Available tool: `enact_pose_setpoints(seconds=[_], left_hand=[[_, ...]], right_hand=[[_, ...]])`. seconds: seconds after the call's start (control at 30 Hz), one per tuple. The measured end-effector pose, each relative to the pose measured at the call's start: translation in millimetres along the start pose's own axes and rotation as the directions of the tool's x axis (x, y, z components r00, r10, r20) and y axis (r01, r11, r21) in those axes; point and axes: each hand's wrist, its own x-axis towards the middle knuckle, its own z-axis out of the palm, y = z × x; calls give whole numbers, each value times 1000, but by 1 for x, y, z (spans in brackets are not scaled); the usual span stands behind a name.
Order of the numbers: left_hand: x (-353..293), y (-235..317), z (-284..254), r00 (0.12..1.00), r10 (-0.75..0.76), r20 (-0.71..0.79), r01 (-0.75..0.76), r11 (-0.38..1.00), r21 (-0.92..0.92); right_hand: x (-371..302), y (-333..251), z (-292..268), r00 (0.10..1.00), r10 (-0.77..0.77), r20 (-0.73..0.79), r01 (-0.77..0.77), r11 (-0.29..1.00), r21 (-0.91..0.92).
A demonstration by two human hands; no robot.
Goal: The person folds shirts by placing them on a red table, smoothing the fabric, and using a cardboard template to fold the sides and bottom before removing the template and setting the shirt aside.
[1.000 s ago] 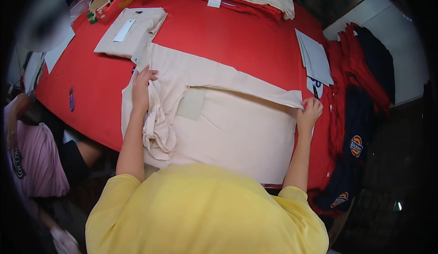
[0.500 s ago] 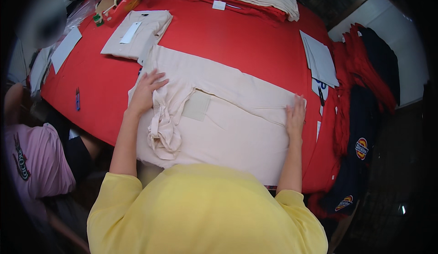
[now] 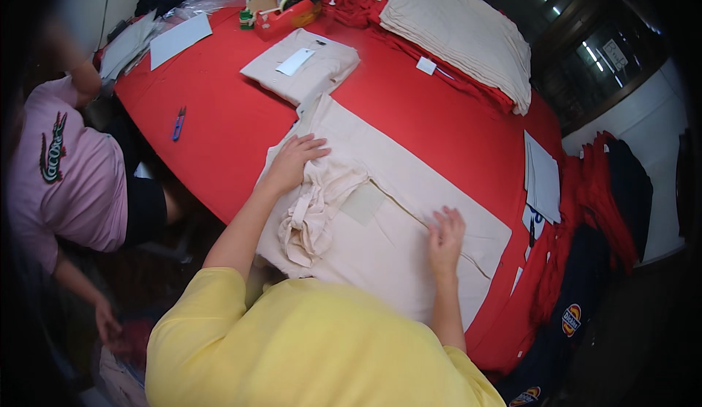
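A cream garment (image 3: 387, 275) lies spread in front of me, with a long folded strip along its far side. Near its left end the cloth is bunched into a crumpled roll (image 3: 311, 220). Beside the roll, a pale grey-green rectangle (image 3: 362, 206) shows at the fold's edge. My left hand (image 3: 294, 162) rests on the cloth just beyond the roll, its fingers stretched out. Over the right part of the garment is my right hand (image 3: 444, 242), holding nothing, fingers apart and slightly bent. Whether it touches the cloth I cannot tell.
A folded cream shirt (image 3: 322, 74) with a white tag lies beyond on the red-covered table (image 3: 212, 125). Blue thread snips (image 3: 178, 124) sit left, a red tape dispenser (image 3: 289, 18) farther back. Cream garments (image 3: 461, 38) are stacked far right; white sheets (image 3: 541, 176) lie right. Someone in pink (image 3: 88, 162) is at left.
My right hand has come off the garment's right edge and moved left over the cloth. My left hand stays by the bunched part. The whole view has turned and shifted.
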Motion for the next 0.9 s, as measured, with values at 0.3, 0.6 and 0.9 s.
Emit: enact_pose_setpoints(seconds=[0.3,0.6,0.9], left_hand=[[6,-15,-5,973,108,204,-110,994,-2],[-2,-17,-4,983,91,156,-102,993,61],[-4,-13,-8,997,76,-7,-77,991,-108]], right_hand=[[4,-144,67,791,-525,314,413,837,359],[-3,-148,87,731,-601,325,370,748,551],[20,-174,55,540,-670,510,128,664,737]])
